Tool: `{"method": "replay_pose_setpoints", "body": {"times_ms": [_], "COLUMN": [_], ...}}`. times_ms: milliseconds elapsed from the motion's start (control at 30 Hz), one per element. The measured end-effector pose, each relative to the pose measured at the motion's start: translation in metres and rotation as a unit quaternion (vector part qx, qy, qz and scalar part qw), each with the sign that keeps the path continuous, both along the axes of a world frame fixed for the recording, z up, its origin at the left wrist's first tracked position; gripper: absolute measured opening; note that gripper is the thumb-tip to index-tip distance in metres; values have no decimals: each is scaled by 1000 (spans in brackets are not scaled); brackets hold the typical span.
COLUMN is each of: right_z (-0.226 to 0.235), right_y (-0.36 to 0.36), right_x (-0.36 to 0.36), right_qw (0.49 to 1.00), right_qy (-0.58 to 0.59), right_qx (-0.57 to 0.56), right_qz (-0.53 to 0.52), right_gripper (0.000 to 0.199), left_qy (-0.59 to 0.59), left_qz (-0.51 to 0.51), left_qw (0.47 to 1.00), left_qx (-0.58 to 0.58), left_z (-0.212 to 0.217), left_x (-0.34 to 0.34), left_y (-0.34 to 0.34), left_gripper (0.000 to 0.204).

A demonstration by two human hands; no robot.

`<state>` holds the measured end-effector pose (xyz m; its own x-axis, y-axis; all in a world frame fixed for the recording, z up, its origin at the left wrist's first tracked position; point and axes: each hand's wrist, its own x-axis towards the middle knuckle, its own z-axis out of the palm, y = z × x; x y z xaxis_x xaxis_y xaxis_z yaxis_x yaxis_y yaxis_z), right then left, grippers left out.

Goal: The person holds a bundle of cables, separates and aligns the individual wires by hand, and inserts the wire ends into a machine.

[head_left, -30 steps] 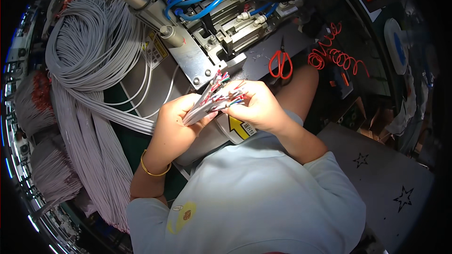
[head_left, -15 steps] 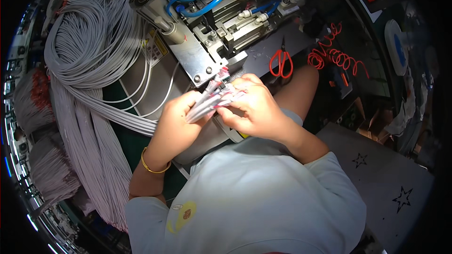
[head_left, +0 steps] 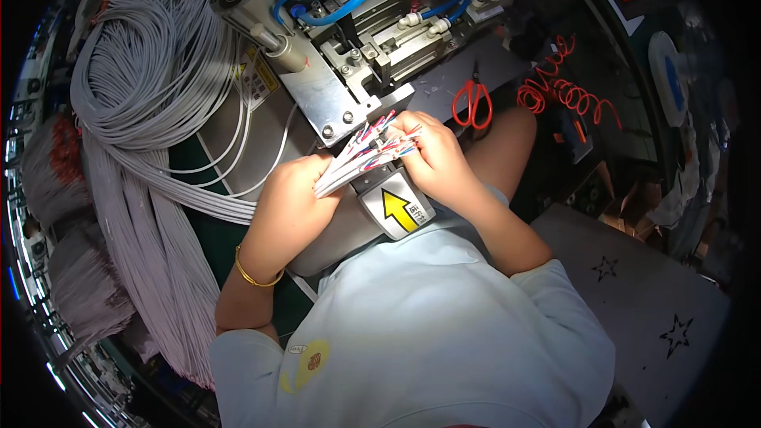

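A bundle of grey cables lies in my left hand, closed around it below the ends. Thin red, blue and white wires fan out of the stripped ends toward my right hand. That hand curls about the wire tips with thumb and fingers; its fingertips are partly hidden behind them. Both hands are just in front of a metal machine with cylinders and blue air tubes. From the left, long grey cables run toward my left hand.
A big coil of grey cable and hanging cable bundles fill the left side. Red-handled scissors lie right of the machine, near a red coiled cord. Below my hands is a pale plate with a yellow arrow.
My right hand has moved slightly right and up toward the wire tips, uncovering the arrow plate. The wires, blurred before, now show clearly. My left hand keeps its hold.
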<state>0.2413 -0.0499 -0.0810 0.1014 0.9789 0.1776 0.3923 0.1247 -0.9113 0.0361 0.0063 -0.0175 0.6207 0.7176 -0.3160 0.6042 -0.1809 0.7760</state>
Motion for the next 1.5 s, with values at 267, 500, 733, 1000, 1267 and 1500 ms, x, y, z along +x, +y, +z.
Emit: {"method": "replay_pose_setpoints", "body": {"times_ms": [267,500,733,1000,1267,1500], "right_z": [-17,-10,-6,-8,-9,-10], "right_y": [5,4,6,5,8,4], "right_x": [6,5,8,9,16,8], "right_qw": [998,998,983,997,994,989], "right_qy": [22,1,94,-35,24,-119], "right_qx": [13,-29,-140,9,-27,81], "right_qz": [64,56,76,64,106,29], "right_gripper": [13,19,20,18,13,12], "left_qy": [46,38,77,75,54,33], "left_qz": [-20,-90,-95,-102,-125,-122], "left_qw": [984,975,969,969,964,973], "left_qx": [173,200,215,211,230,193], "left_z": [-3,5,5,5,1,2], "left_x": [7,16,20,22,22,19], "left_y": [-12,-29,-29,-29,-23,-19], "left_gripper": [20,28,25,25,29,27]}}
